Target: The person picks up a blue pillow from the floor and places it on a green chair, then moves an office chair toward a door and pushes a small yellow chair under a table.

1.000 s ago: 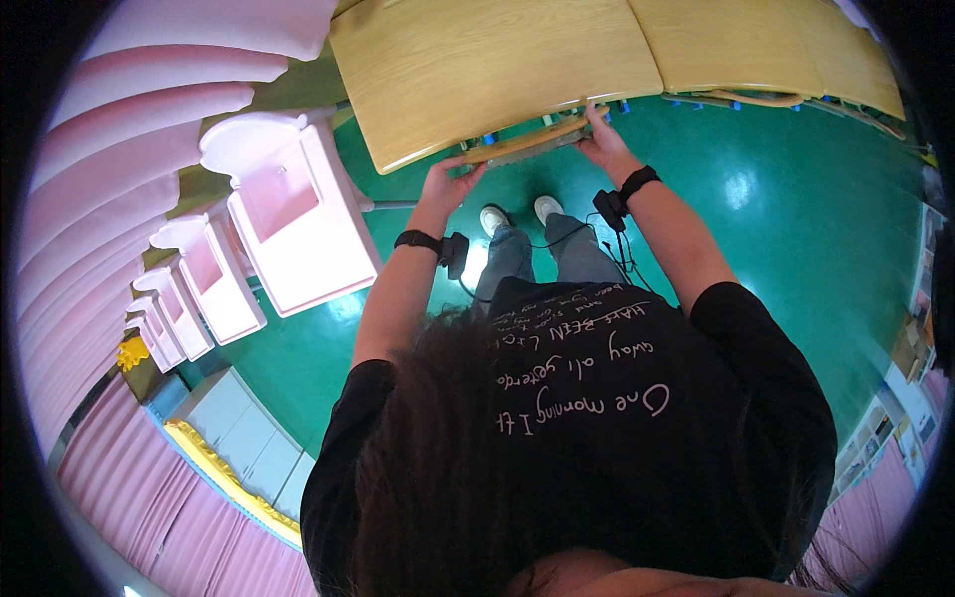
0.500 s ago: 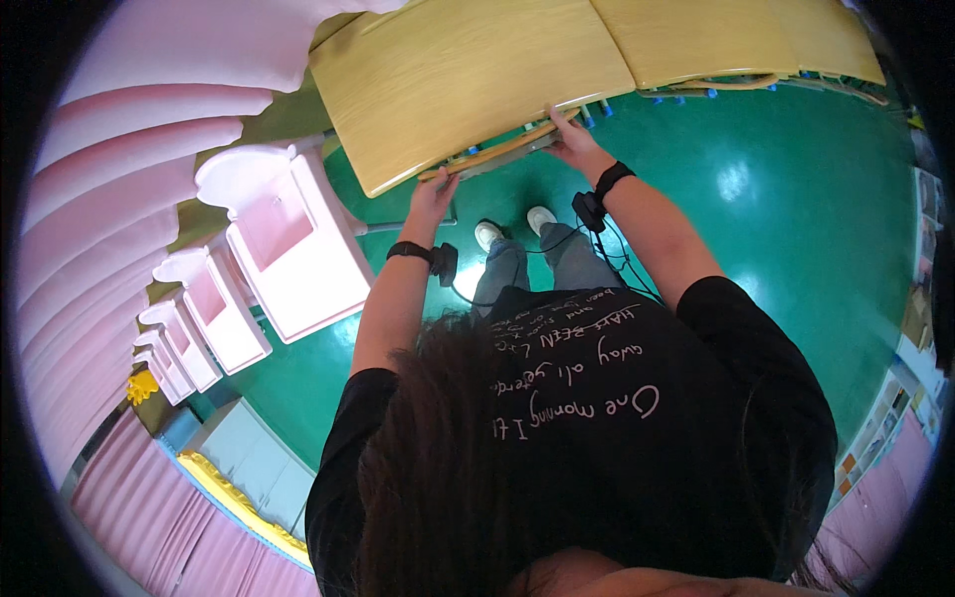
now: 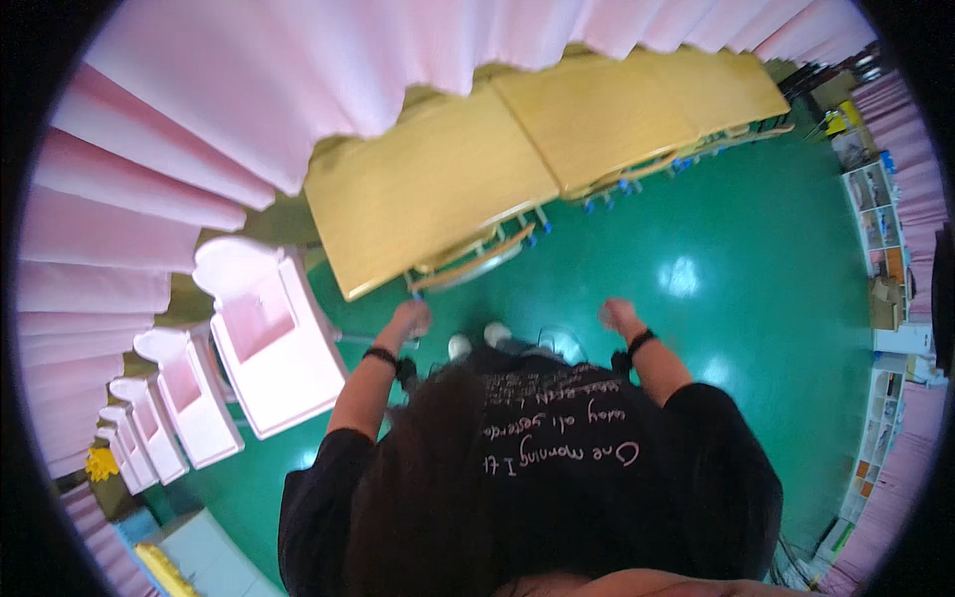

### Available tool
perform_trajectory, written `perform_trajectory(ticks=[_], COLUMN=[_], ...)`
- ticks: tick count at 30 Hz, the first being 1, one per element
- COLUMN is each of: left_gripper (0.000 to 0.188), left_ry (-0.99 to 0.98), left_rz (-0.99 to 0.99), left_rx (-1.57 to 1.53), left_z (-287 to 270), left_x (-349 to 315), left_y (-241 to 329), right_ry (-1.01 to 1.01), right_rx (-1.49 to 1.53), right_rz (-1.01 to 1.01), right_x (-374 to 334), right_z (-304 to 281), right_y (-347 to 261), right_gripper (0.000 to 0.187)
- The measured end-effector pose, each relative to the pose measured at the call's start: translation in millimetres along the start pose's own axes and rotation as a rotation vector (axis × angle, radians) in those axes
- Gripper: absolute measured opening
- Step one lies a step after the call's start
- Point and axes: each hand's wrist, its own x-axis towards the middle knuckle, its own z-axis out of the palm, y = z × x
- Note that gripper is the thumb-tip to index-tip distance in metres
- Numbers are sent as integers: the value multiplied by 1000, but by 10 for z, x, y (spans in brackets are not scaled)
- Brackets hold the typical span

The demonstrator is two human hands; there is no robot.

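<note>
A small chair (image 3: 476, 271) with a curved wooden back rail is tucked at the near edge of a yellow wood-grain table (image 3: 428, 189). My left hand (image 3: 411, 319) is just below the chair's left end and apart from it, its fingers loosely curled with nothing seen in them. My right hand (image 3: 620, 316) hangs over the green floor, right of the chair, fingers curled in and holding nothing visible. Both hands are slightly blurred. A black strap with a small dark device sits on each wrist.
More yellow tables (image 3: 607, 119) with chairs tucked in run to the right. Pink sink-shaped units (image 3: 274, 328) line the left side below pink curtains (image 3: 249, 80). White shelves (image 3: 875, 224) stand at the right. Dark cables trail near my shoes (image 3: 495, 334).
Both hands have let go of the chair's back rail and drawn back toward my body, the right one moving out to the side. The view has tilted up, showing more tables and curtains.
</note>
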Motion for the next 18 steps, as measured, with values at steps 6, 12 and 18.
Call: perform_trajectory(ticks=[6, 12, 18], left_gripper=[32, 24, 28], left_ry=[-77, -827, -1505], left_rz=[-82, 459, 487], left_rx=[500, 1031, 1172], left_z=[527, 1951, 3058], left_x=[-461, -870, -922], left_y=[606, 1527, 1270], right_ry=[-117, -13, 427], right_rx=[-302, -658, -688], right_rz=[-62, -374, -679], right_x=[-1068, -2061, -2987], right_z=[-477, -1207, -1799], right_y=[71, -163, -256], right_gripper=[23, 20, 17])
